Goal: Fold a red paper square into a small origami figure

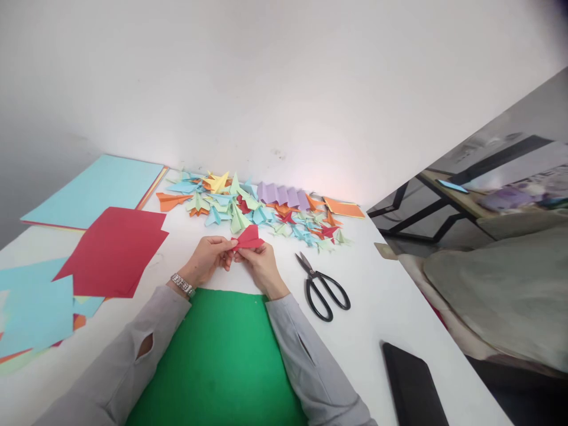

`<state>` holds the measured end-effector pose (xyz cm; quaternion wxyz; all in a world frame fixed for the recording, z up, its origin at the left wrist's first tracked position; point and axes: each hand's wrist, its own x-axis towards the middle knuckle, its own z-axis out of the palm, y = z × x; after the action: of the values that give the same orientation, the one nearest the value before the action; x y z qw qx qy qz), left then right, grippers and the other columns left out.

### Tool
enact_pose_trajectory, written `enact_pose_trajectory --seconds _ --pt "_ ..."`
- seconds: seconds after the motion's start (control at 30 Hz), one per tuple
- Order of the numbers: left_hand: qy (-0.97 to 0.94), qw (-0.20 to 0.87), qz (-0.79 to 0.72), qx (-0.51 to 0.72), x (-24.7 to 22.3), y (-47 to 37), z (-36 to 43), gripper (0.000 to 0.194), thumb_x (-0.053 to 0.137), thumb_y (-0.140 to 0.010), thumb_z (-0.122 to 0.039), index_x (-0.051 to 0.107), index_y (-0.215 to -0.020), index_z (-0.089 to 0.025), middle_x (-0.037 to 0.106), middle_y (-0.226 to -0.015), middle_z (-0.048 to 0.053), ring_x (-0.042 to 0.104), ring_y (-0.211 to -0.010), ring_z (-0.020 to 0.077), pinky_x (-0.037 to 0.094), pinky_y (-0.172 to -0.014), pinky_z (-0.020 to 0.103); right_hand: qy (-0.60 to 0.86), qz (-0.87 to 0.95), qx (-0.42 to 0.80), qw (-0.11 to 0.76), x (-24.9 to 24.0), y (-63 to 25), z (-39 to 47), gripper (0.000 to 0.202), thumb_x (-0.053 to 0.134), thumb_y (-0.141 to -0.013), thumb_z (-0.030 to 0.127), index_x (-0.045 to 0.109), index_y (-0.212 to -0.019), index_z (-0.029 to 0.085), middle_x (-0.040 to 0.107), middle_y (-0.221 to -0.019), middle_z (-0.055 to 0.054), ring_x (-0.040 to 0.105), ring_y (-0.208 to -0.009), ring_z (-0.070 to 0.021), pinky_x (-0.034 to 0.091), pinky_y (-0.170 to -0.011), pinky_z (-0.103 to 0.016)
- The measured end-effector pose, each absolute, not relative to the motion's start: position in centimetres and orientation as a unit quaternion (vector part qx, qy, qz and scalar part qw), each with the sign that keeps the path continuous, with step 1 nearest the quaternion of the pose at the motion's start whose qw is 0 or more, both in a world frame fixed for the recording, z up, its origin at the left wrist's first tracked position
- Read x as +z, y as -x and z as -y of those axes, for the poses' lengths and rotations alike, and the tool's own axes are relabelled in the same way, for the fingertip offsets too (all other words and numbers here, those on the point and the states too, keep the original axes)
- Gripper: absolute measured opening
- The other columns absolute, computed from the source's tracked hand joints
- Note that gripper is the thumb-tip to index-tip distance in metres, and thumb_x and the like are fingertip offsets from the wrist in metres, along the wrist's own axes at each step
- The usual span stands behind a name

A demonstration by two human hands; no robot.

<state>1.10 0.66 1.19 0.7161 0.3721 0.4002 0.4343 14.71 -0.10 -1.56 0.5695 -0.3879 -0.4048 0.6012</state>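
Observation:
A small red folded paper plane (249, 237) is held up between both hands, above the far edge of a green sheet (222, 355). My left hand (212, 255) pinches its left end between thumb and fingers. On its lower right side, my right hand (261, 265) grips the same piece, fingers closed under it. Just beyond the hands lies a heap of small folded paper planes (239, 222) in green, blue, orange, yellow and red. A purple pleated paper strip (283, 196) rests at the back of that heap.
Black-handled scissors (320, 287) lie right of my hands, partly open. Nearer stands a black tablet-like device (415, 384). On the left are red sheets (118, 251), loose blue sheets (38, 313) and a large blue paper stack (95, 189). Orange paper (345, 208) sits against the wall.

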Motion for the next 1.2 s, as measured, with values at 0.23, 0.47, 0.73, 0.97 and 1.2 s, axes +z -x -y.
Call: enact_pose_trajectory --seconds 0.23,0.47,0.73,0.97,1.2 --pt "-0.435 0.712 -0.396 0.385 1.4 -0.6 -0.8 0.038 0.083 -0.055 -0.042 0.062 -0.054 -0.01 0.055 -0.045 0.0 0.048 -0.038 0.0069 0.038 -0.035 0.018 0.377 0.4 0.621 0.559 -1.3 -15.1 0.1 0.005 0.073 -0.059 0.018 0.069 -0.057 0.017 0.065 -0.051 0.001 0.056 -0.046 -0.0114 0.047 -0.051 -0.025" --pt "-0.443 0.716 -0.388 0.376 1.2 -0.3 -0.9 0.038 0.082 -0.056 -0.042 0.06 -0.054 -0.011 0.055 -0.043 -0.001 0.046 -0.036 0.0062 0.038 -0.035 0.018 0.382 0.396 0.618 0.562 -1.7 -15.2 0.0 0.006 0.075 -0.058 0.018 0.069 -0.058 0.016 0.065 -0.051 0.0 0.057 -0.047 -0.0116 0.046 -0.051 -0.024" --pt "-0.449 0.678 -0.395 0.427 0.8 -0.8 -0.8 0.039 0.079 -0.059 -0.044 0.057 -0.052 -0.013 0.054 -0.042 -0.001 0.046 -0.034 0.0068 0.036 -0.033 0.018 0.329 0.404 0.651 0.553 -1.4 -15.4 0.2 0.009 0.073 -0.065 0.025 0.071 -0.066 0.016 0.068 -0.058 -0.002 0.06 -0.053 -0.0123 0.049 -0.056 -0.025" --pt "-0.475 0.644 -0.405 0.444 0.2 -0.9 -0.8 0.038 0.076 -0.062 -0.046 0.058 -0.052 -0.013 0.055 -0.042 -0.001 0.049 -0.035 0.0089 0.039 -0.035 0.02 0.384 0.43 0.606 0.548 -1.5 -15.0 0.1 0.022 0.072 -0.072 0.037 0.072 -0.067 0.016 0.069 -0.061 -0.003 0.06 -0.053 -0.0125 0.046 -0.055 -0.026" --pt "-0.465 0.664 -0.416 0.412 0.7 -0.9 -0.6 0.039 0.072 -0.066 -0.046 0.06 -0.053 -0.011 0.057 -0.045 0.002 0.051 -0.038 0.0101 0.042 -0.037 0.021 0.386 0.413 0.598 0.568 -2.0 -14.8 -0.1 0.021 0.07 -0.072 0.029 0.066 -0.055 0.017 0.062 -0.049 0.0 0.053 -0.045 -0.0111 0.04 -0.049 -0.025"
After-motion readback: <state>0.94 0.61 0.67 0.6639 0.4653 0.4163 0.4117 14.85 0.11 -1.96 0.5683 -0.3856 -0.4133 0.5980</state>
